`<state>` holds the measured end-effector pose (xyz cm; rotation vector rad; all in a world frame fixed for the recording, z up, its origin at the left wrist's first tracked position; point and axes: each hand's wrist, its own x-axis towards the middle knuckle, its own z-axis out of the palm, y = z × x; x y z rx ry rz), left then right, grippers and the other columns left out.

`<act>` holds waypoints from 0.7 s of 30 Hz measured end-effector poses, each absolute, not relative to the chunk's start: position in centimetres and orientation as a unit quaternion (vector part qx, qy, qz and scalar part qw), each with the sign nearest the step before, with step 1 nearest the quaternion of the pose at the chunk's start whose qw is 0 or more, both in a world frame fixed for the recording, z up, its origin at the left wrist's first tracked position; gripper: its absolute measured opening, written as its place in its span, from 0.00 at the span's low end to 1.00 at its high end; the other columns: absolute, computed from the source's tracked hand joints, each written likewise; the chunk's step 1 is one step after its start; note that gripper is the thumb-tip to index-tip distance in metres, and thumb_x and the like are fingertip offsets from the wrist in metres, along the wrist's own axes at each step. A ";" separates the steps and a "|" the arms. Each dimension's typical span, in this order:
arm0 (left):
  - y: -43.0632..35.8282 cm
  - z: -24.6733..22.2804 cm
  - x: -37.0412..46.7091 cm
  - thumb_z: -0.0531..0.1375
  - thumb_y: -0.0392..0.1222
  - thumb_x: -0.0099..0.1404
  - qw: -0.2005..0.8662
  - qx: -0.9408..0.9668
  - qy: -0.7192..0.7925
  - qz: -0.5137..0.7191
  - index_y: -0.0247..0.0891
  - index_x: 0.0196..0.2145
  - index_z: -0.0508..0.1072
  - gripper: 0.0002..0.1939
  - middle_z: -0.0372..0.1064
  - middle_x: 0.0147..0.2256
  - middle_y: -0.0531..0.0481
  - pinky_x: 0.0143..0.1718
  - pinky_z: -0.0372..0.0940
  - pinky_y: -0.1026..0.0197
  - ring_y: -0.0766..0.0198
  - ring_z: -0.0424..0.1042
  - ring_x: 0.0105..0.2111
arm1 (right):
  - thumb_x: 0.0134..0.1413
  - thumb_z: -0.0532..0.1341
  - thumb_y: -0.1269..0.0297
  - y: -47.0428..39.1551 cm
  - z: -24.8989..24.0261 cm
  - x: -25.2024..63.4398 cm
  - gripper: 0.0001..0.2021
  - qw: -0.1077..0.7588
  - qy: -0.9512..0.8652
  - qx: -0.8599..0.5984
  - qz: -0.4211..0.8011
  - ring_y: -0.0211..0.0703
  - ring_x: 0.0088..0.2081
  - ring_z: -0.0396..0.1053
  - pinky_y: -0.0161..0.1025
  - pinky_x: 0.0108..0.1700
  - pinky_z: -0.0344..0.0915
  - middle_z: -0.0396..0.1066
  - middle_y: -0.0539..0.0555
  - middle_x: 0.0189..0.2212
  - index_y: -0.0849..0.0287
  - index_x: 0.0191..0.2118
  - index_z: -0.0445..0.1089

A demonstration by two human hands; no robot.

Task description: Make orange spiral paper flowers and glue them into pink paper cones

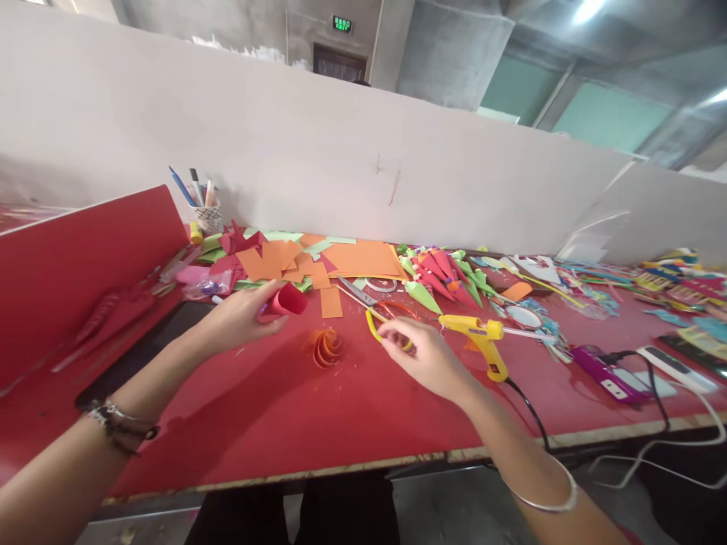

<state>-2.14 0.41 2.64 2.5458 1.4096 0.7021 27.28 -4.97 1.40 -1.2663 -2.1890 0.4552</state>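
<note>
My left hand (250, 314) grips a rolled piece of pinkish-red paper (290, 300) between thumb and fingers, its open end facing right. My right hand (423, 352) is curled round a yellow curved handle (372, 325); the fingers cover much of it, so its kind is hard to make out. Between the hands, on the red tabletop (273, 424), sits an orange spiral of coiled paper (328, 348). To the right of my right hand lies a yellow hot glue gun (477, 337), its nozzle pointing left.
Orange paper sheets (363, 260) and red and green paper cones (437, 272) lie along the white partition (318, 151). A pen cup (207, 218) and a dark flat tablet-like object (141, 352) are at left. A purple power strip (610, 375) with cables lies right.
</note>
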 end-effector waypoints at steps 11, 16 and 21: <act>1.4 -0.1 -1.6 0.52 0.41 0.59 0.370 0.771 0.364 0.370 0.35 0.46 0.60 0.17 0.71 0.33 0.47 0.32 0.65 0.62 0.63 0.72 0.30 | 0.51 0.52 0.54 -10.9 2.5 35.6 0.14 -0.015 -0.697 -0.712 0.083 0.44 0.25 0.68 0.36 0.26 0.56 0.70 0.52 0.22 0.56 0.25 0.68; 1.7 -0.9 -1.9 0.52 0.42 0.59 0.507 0.666 0.360 0.411 0.36 0.41 0.65 0.13 0.71 0.38 0.44 0.27 0.65 0.62 0.61 0.73 0.29 | 0.47 0.51 0.46 -9.9 0.3 40.3 0.23 -0.038 -0.587 -0.809 -0.014 0.57 0.32 0.71 0.42 0.28 0.61 0.73 0.63 0.30 0.62 0.34 0.69; 1.5 -0.7 -1.6 0.57 0.44 0.56 0.502 0.666 0.372 0.407 0.36 0.36 0.66 0.11 0.71 0.38 0.44 0.33 0.67 0.61 0.61 0.73 0.32 | 0.49 0.50 0.51 -6.8 -3.2 42.6 0.21 0.071 -0.617 -0.783 -0.024 0.54 0.34 0.71 0.42 0.31 0.63 0.72 0.63 0.35 0.64 0.40 0.65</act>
